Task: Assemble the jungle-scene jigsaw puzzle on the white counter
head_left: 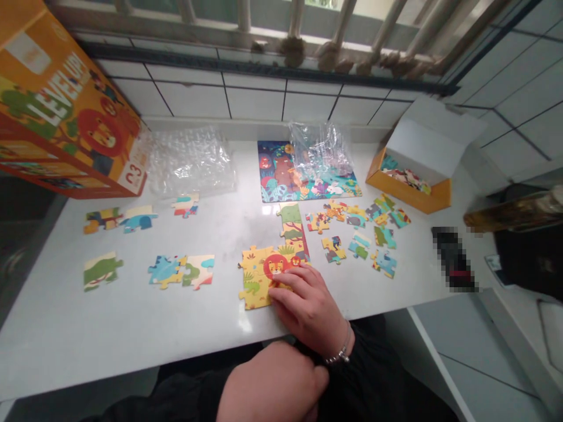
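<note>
My right hand (312, 302), with a silver bracelet at its wrist, lies over the lower right of a partly joined jigsaw puzzle (257, 281). Its fingers are stretched out and rest on the yellow pieces, covering some of them. A red-maned lion shows just above the fingertips. From the joined part, a strip of green tree pieces (290, 220) runs up toward the back. My left hand (277, 375) is bent in front of my body, close to the right wrist. Only its back shows plainly; the fingers are turned down and hidden.
Loose puzzle pieces (360, 243) lie on the right, and more blue and green pieces (167, 271) on the left. Behind are a picture sheet (275, 167), clear plastic bags (191, 164), an open box (433, 199) holding pieces and a tall orange box (101, 129). A pixelated dark object (453, 258) lies right.
</note>
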